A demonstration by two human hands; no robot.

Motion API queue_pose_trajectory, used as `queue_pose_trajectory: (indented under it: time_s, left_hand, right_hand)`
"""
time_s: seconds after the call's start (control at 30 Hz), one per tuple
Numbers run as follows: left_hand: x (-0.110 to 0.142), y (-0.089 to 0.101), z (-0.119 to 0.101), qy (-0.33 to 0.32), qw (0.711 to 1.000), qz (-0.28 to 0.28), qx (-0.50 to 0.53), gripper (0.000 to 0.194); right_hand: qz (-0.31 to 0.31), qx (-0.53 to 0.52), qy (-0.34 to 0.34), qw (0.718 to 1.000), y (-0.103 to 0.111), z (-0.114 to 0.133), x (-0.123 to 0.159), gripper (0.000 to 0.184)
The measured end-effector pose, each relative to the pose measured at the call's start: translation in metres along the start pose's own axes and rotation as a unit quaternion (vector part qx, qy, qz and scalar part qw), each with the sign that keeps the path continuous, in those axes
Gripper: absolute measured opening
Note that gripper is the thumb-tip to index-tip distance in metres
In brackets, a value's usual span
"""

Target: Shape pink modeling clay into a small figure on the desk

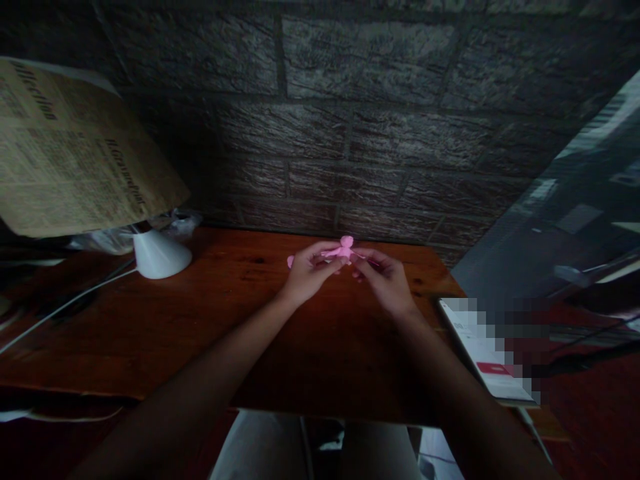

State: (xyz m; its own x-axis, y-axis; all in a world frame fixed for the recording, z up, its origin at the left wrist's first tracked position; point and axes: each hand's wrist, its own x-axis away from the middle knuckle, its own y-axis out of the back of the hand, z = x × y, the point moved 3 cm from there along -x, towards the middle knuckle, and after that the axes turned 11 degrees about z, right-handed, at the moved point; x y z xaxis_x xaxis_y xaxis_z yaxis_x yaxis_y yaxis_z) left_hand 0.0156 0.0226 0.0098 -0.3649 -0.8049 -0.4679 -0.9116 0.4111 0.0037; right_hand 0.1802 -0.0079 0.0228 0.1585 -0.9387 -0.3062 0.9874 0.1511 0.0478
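A small pink figure, with a round head and thin arms spread to both sides, is held up above the wooden table. It looks like modelling clay, though I cannot be sure. My left hand pinches its left side between thumb and fingers. On the other side, my right hand has its thumb and fingers closed on the figure too. The figure's lower part is partly hidden by the fingertips. Just left of my left hand, another pink lump shows, partly covered by that hand.
A lamp with a newsprint shade and white base stands at the left, its white cord crossing the wooden table. Clear plastic lies behind it. A lit-screen device rests at the right edge. A brick wall rises behind.
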Motion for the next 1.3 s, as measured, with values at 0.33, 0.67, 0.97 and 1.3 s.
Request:
queue_pose_trajectory:
  time_s: [0.33, 0.67, 0.97, 1.3]
  left_hand:
    - [-0.0004, 0.0010, -0.0019, -0.012, 0.999, 0.015, -0.026, 0.029]
    - [-0.0001, -0.0021, -0.0034, 0.058, 0.995, 0.044, 0.069, 0.032]
    - [0.0002, -0.0002, -0.0027, 0.044, 0.998, 0.010, 0.051, 0.032]
    - [-0.0001, 0.0002, 0.0004, 0.013, 1.000, 0.011, 0.001, 0.030]
  right_hand:
    - [0.001, 0.013, -0.007, 1.000, 0.0005, 0.0025, 0.0007, 0.034]
    - [0.000, -0.073, -0.050, 0.996, 0.0026, 0.0015, -0.0010, 0.027]
    - [-0.024, -0.044, -0.016, 0.999, -0.0023, 0.0056, 0.0007, 0.022]
    - [0.000, 0.019, 0.019, 1.000, 0.0011, 0.0049, 0.0016, 0.023]
